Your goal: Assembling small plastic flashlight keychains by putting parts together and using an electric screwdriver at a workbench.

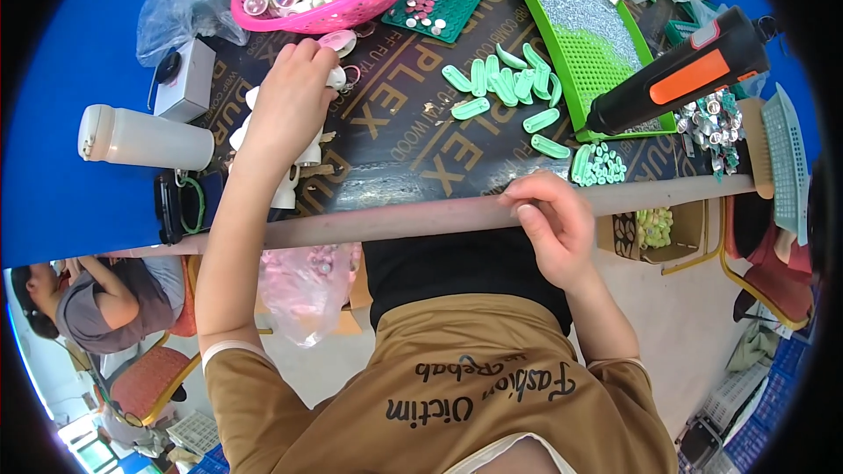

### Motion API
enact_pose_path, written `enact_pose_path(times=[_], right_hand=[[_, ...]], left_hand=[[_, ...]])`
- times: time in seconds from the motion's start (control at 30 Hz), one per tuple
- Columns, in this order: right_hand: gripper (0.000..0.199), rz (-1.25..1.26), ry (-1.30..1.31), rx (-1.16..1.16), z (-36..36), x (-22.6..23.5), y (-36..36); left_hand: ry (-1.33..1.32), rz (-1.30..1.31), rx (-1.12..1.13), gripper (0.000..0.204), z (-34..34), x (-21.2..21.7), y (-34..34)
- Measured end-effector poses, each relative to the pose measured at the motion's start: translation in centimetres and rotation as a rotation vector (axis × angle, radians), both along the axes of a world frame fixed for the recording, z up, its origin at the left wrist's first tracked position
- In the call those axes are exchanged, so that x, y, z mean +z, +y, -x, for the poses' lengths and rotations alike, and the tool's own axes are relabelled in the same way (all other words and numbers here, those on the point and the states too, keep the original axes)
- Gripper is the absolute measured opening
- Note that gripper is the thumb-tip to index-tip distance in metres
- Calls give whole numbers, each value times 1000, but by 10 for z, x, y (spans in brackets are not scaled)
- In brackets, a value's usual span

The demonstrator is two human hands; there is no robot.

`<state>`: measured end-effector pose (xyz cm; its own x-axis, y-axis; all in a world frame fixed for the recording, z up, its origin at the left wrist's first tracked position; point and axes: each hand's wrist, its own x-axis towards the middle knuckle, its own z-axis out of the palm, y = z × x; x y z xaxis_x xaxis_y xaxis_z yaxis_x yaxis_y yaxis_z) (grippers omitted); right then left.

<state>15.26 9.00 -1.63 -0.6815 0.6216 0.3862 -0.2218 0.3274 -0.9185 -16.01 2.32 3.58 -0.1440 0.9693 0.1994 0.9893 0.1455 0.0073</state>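
Note:
My left hand (294, 92) reaches across the table at the left, fingers bent down among white plastic parts (336, 78). Its fingertips are partly hidden, so I cannot make out what they grip. A pink and white round piece (338, 41) lies just beyond the knuckles. Close to the table's front edge, my right hand (559, 224) hovers with fingers loosely curled and thumb apart; nothing shows in it. Ahead of it lie several long mint-green plastic pieces (514, 83) and a cluster of small green rings (600, 166).
A pink basket (386, 2) heaped with white parts stands at the back left, beside a green pegged tray (465, 4). On the right, a black and orange handheld tool (680, 79) rests over a green tray (575, 96). A white bottle (145, 138) lies at far left.

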Motion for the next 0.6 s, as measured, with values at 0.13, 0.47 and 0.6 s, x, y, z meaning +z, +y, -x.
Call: enact_pose_path(times=[0.13, 0.47, 0.6], right_hand=[[16, -321, -86, -76, 1, 19, 11], [23, -732, -608, -427, 8, 16, 19], [29, -769, -717, -407, 13, 15, 26]], left_hand=[[-54, 18, -90, 42, -12, -4, 4], [-245, -136, -31, 21, -67, -16, -18], [-228, -209, 70, 29, -60, -27, -12]])
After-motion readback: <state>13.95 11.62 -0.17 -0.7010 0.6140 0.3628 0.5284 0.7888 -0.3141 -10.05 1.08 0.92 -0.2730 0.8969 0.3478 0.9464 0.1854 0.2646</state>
